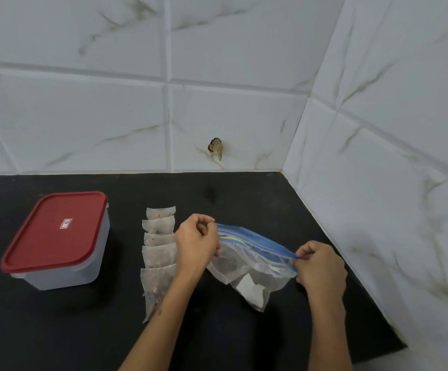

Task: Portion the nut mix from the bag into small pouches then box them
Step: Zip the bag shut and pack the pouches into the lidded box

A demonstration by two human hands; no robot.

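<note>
A clear zip bag [252, 266] with a blue seal strip lies tilted on the black counter [217, 330], holding a little dark nut mix and a white label. My left hand [196, 245] pinches the left end of the blue strip. At the strip's right end, my right hand [320, 266] pinches it too. Several small translucent pouches [158, 253] with nut mix lie in an overlapping column just left of my left hand. A clear plastic box [57, 239] with a red lid on it stands at the left.
White marbled tile walls meet in a corner behind and to the right of the counter. A small hole or fitting [215, 148] sits low on the back wall. The counter's front right edge ends near the right wall.
</note>
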